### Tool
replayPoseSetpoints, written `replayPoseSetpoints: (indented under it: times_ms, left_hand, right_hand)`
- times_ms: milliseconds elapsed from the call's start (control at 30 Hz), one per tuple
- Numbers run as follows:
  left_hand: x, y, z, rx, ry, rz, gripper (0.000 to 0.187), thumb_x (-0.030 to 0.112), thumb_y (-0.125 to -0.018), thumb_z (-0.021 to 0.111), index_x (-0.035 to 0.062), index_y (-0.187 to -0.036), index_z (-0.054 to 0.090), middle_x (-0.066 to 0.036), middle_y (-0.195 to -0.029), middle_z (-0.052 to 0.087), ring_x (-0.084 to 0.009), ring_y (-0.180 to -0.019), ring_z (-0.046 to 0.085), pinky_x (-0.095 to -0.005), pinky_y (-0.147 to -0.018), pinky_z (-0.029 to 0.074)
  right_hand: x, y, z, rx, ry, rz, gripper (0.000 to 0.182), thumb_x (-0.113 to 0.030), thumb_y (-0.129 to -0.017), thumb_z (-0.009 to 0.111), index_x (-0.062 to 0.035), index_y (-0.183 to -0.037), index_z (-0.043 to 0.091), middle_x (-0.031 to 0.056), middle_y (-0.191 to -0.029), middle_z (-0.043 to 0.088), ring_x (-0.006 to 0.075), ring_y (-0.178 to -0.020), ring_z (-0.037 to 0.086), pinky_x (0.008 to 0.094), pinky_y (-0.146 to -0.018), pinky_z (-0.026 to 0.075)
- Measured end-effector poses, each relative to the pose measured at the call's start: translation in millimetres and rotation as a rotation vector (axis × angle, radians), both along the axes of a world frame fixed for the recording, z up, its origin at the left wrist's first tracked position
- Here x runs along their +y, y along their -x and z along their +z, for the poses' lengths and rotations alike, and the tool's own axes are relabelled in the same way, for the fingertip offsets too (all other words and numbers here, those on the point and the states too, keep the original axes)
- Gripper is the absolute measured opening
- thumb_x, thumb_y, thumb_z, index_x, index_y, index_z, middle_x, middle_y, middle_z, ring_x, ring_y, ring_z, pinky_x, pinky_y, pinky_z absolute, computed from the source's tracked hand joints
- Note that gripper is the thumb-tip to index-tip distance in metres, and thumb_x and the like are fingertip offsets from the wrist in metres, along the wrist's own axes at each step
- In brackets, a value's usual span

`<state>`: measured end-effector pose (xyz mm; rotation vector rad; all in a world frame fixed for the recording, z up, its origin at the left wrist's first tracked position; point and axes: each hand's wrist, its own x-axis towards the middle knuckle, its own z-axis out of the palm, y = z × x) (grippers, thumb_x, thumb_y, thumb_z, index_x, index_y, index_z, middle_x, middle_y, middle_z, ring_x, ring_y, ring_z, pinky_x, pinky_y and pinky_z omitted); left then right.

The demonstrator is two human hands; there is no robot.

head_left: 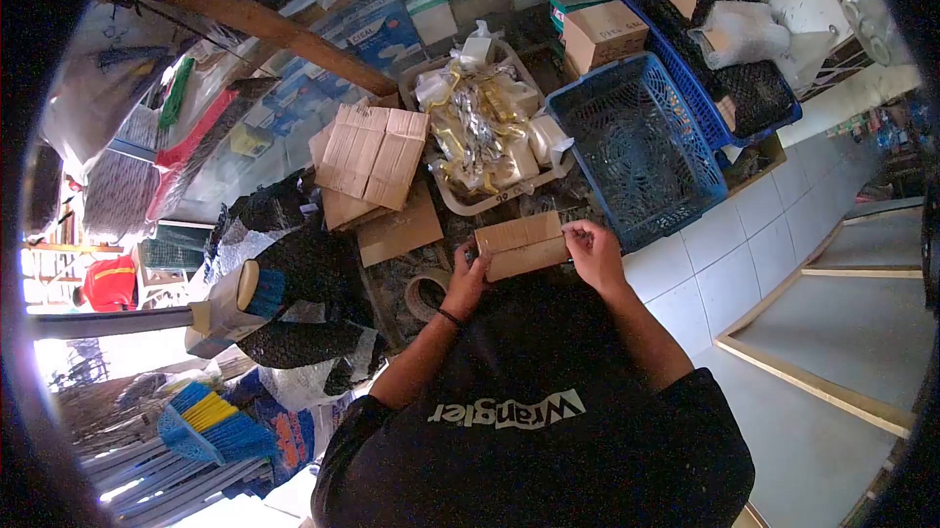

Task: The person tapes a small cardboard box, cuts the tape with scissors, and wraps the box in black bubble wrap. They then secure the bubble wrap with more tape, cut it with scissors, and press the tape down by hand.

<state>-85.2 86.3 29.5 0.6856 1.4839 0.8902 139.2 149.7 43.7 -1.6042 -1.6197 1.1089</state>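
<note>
A small brown cardboard box (pixel 526 256) lies in front of my body, held between my two hands. My left hand (pixel 467 280) is closed on its left end. At the right end, the fingers of my right hand (pixel 594 252) pinch the cardboard edge. Just left of my left hand is a roll of tape (pixel 427 293) on its side. Flattened cardboard pieces (pixel 372 156) are stacked beyond it. Past the box stands a pale basket (pixel 499 197) heaped with plastic-wrapped, gold-coloured metal parts.
A blue plastic crate (pixel 651 225) stands to the right of the pale basket. Behind it are a cardboard box (pixel 604 36) and another blue crate (pixel 795 115) with bubble-wrapped items. Brooms (pixel 211 425) and black-wrapped bundles (pixel 304 278) crowd the left. A person in red (pixel 110 283) is far left.
</note>
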Motion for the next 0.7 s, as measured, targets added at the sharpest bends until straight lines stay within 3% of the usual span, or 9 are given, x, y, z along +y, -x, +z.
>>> replayPoseSetpoints:
  times_ms: [300, 400, 500, 600, 700]
  left_hand:
    - [-1, 4, -11, 0.02, 0.014, -0.029, 0.061, 0.037, -0.086, 0.051, 0.0064, -0.129, 0.021, -0.015, -0.111, 0.049, -0.0222, -0.093, 0.055, -0.0333, -0.065, 0.049]
    - [-1, 5, -17, 0.017, -0.029, -0.023, 0.06, 0.037, -0.087, 0.051, 0.0066, -0.129, 0.021, -0.015, -0.113, 0.047, -0.0229, -0.094, 0.054, -0.034, -0.069, 0.048]
    - [-1, 5, -11, -0.005, 0.023, -0.025, 0.061, 0.037, -0.086, 0.051, 0.0065, -0.13, 0.021, -0.016, -0.116, 0.046, -0.0235, -0.096, 0.054, -0.0347, -0.072, 0.048]
    - [0, 5, -9, -0.005, 0.028, -0.037, 0.062, 0.038, -0.086, 0.051, 0.0061, -0.13, 0.02, -0.017, -0.118, 0.044, -0.024, -0.097, 0.053, -0.0356, -0.073, 0.048]
    - [-3, 8, -22, 0.077, -0.077, -0.096, 0.062, 0.038, -0.086, 0.051, 0.0058, -0.13, 0.021, -0.017, -0.115, 0.046, -0.0235, -0.095, 0.054, -0.035, -0.07, 0.048]
  right_hand:
    - [1, -1, 10, 0.036, 0.018, 0.022, 0.018, -0.019, -0.085, 0.056, -0.0033, -0.088, 0.065, 0.011, -0.078, 0.066, 0.022, -0.069, 0.064, 0.0315, -0.061, 0.049]
    - [2, -4, -14, 0.137, 0.06, 0.004, 0.02, -0.018, -0.089, 0.052, -0.0023, -0.092, 0.065, 0.0049, -0.08, 0.064, 0.0103, -0.066, 0.057, 0.0246, -0.058, 0.045]
    - [3, -7, -19, 0.22, 0.129, -0.006, 0.023, -0.018, -0.09, 0.048, -0.0024, -0.092, 0.065, 0.0048, -0.084, 0.064, 0.0105, -0.068, 0.058, 0.0242, -0.059, 0.045]
    - [4, -4, -18, 0.265, 0.139, -0.094, 0.026, -0.025, -0.085, 0.055, -0.0007, -0.086, 0.064, 0.012, -0.076, 0.065, 0.0235, -0.07, 0.063, 0.0331, -0.064, 0.048]
    - [4, -5, -7, 0.066, 0.044, -0.025, 0.026, -0.026, -0.083, 0.057, -0.0004, -0.086, 0.064, 0.0126, -0.074, 0.065, 0.0236, -0.069, 0.063, 0.0335, -0.063, 0.048]
